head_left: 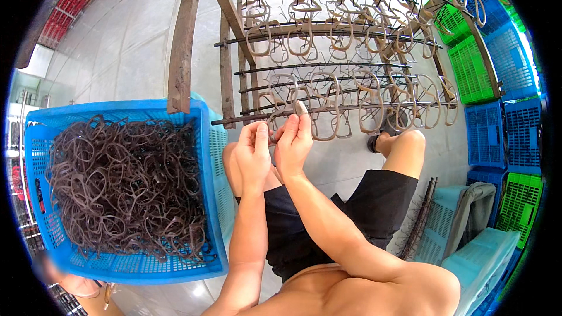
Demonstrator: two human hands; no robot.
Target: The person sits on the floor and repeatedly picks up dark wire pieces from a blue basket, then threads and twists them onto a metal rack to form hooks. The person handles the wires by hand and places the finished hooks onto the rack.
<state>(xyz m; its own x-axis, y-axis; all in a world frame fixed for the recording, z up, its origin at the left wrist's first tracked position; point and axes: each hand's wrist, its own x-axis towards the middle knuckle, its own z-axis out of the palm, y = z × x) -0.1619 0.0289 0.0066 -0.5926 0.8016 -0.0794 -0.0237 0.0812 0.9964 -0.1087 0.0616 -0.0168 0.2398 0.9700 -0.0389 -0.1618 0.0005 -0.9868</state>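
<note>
My left hand point(254, 151) and my right hand point(292, 147) are close together in front of the lowest rod point(234, 120) of a rack, near its left end. Both hands have their fingers pinched, and a small dark bit shows between them; what they hold is mostly hidden. A pale cover point(301, 107) wraps one fingertip of my right hand. Beside my hands, brownish translucent eyeglass frames point(370, 105) hang in a row along the rods. On my left, a blue plastic basket point(126, 270) is heaped with loose dark brown eyeglass frames point(126, 187).
The rack's wooden posts point(180, 47) rise ahead, with several rods of frames above. Blue crates point(485, 134) and green crates point(470, 70) are stacked at right. Thin dark rods point(418, 219) lean near a light-blue crate point(442, 216). Another person's arm point(79, 285) shows at lower left.
</note>
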